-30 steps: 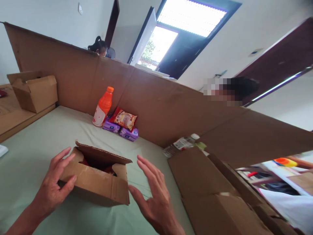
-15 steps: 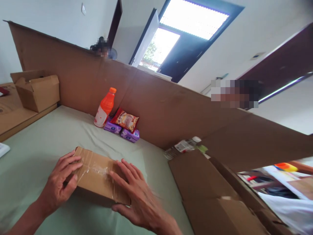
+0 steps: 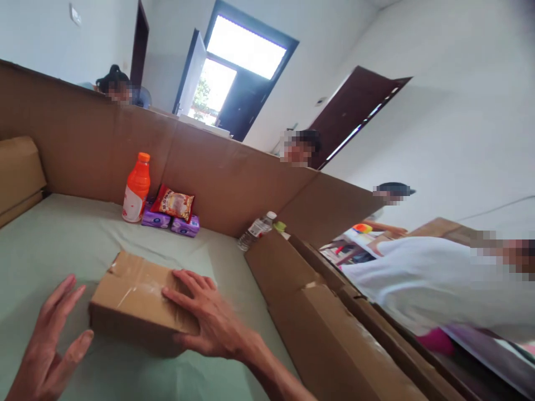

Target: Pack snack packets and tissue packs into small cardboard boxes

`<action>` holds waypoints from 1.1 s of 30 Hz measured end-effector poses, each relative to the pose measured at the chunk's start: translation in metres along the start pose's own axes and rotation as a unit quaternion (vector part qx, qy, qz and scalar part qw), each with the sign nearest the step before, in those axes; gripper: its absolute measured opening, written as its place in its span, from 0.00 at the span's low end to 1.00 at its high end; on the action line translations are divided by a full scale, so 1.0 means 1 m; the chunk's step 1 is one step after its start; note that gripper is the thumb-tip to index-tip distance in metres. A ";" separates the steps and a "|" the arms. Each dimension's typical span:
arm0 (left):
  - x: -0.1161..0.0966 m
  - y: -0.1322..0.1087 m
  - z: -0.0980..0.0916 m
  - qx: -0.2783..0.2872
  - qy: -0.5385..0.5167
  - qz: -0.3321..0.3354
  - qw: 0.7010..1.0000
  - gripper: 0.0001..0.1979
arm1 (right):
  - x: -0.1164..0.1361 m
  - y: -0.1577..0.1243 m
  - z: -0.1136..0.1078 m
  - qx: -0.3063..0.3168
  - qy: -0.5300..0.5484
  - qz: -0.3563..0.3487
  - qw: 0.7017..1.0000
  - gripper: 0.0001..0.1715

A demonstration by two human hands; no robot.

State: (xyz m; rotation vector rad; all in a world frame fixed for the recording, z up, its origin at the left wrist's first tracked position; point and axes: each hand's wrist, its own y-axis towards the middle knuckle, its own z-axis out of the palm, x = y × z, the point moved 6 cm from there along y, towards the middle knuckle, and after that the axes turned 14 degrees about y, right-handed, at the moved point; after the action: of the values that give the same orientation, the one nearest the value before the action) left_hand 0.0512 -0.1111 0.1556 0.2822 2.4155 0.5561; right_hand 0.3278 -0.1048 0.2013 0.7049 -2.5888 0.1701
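A taped cardboard box (image 3: 134,287) lies on the pale green cloth (image 3: 45,239), its top flaps closed with clear tape. My right hand (image 3: 204,312) holds the right end of the box, fingers across the top and thumb against the near side. To the left of the box, my left hand (image 3: 54,340) is off it, fingers apart with nothing in them. Farther back stand an orange drink bottle (image 3: 137,186), two purple tissue packs (image 3: 185,224) and a red snack bag (image 3: 174,204) lying on the packs.
A tall cardboard wall (image 3: 209,172) borders the back. A clear plastic bottle (image 3: 257,229) leans at the right beside large cardboard boxes (image 3: 326,334). Another cardboard box (image 3: 19,170) sits at the left edge. Beyond the wall are several people, one in a white shirt (image 3: 418,273).
My left hand has let go of the box and moved left. My right hand stays on the box's right end. The view has swung right, bringing more people into sight.
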 end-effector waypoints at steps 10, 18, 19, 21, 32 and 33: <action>0.070 -0.018 0.080 0.027 0.141 0.074 0.987 0.21 | -0.182 -0.080 -0.067 -0.207 -0.125 0.466 0.851 0.34; 0.070 -0.023 0.082 -0.009 0.147 0.082 0.986 0.17 | -0.223 -0.093 -0.080 -0.211 -0.131 0.533 0.809 0.35; 0.070 -0.024 0.083 -0.004 0.152 0.081 0.985 0.17 | -0.224 -0.095 -0.080 -0.207 -0.130 0.535 0.809 0.34; 0.072 -0.027 0.087 0.011 0.157 0.080 0.984 0.17 | -0.226 -0.098 -0.079 -0.199 -0.128 0.540 0.808 0.33; 0.047 -0.029 0.076 0.060 0.124 0.047 0.989 0.18 | -0.173 -0.091 -0.084 -0.379 -0.291 0.342 0.809 0.37; 0.043 -0.029 0.074 0.064 0.116 0.039 0.990 0.19 | -0.164 -0.085 -0.076 -0.407 -0.287 0.289 0.818 0.36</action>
State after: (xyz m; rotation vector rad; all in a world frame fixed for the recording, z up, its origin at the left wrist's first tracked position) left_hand 0.0627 -0.0995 0.0669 0.3865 2.6800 0.4921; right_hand 0.5271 -0.0863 0.1948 -0.4267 -2.9212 -1.0679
